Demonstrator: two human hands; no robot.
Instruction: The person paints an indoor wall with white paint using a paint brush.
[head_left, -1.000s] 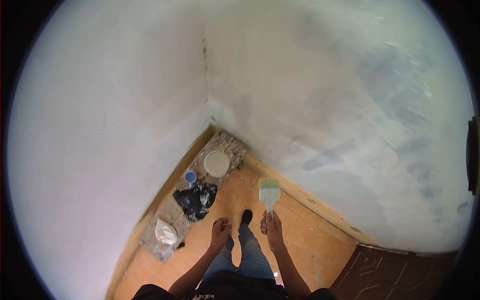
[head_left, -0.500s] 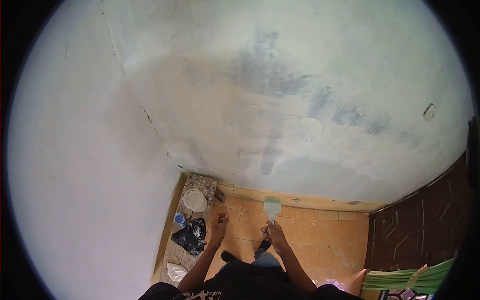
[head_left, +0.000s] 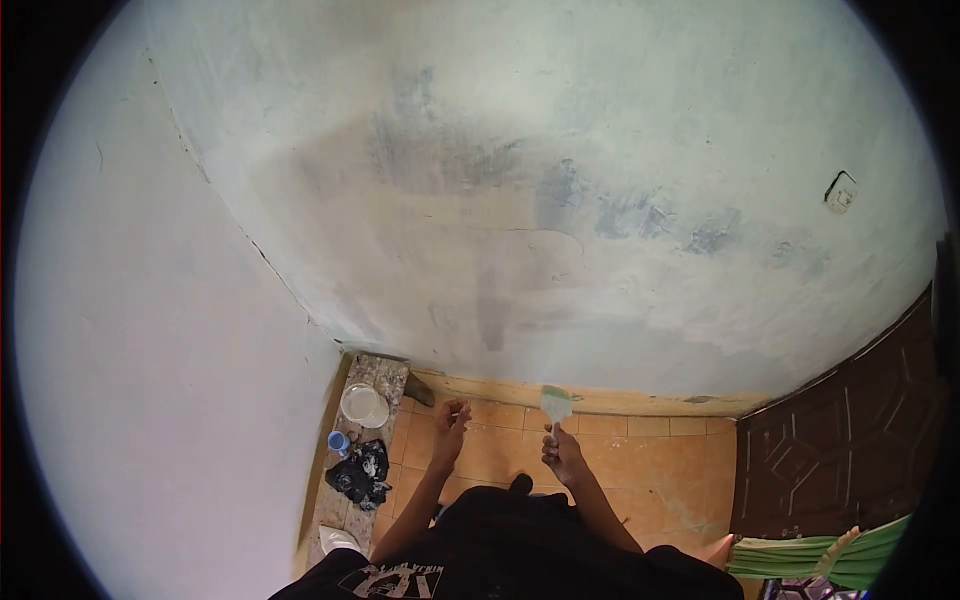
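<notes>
A wide flat tool (head_left: 556,402), like a putty knife with a pale blade and a greenish edge, points up toward the base of the wall (head_left: 560,300). Its handle is in my right hand (head_left: 564,455), whose fingers wrap round it. My left hand (head_left: 453,420) is raised over the tiled floor beside the bench, its fingers curled; whether it holds something small I cannot make out. Grey-blue patches and a thin crack mark the wall in front of me.
On the stained bench (head_left: 359,514) at the left are a white round tub (head_left: 365,406), a blue cup (head_left: 338,441) and a crumpled black plastic bag (head_left: 360,475). A wall socket (head_left: 841,193), dark door (head_left: 830,450) and green curtain (head_left: 860,560) are at the right.
The view has shifted right, so the bench and wall marks sit further left. Both hands have moved forward, and the tool now tilts left instead of standing nearly straight.
</notes>
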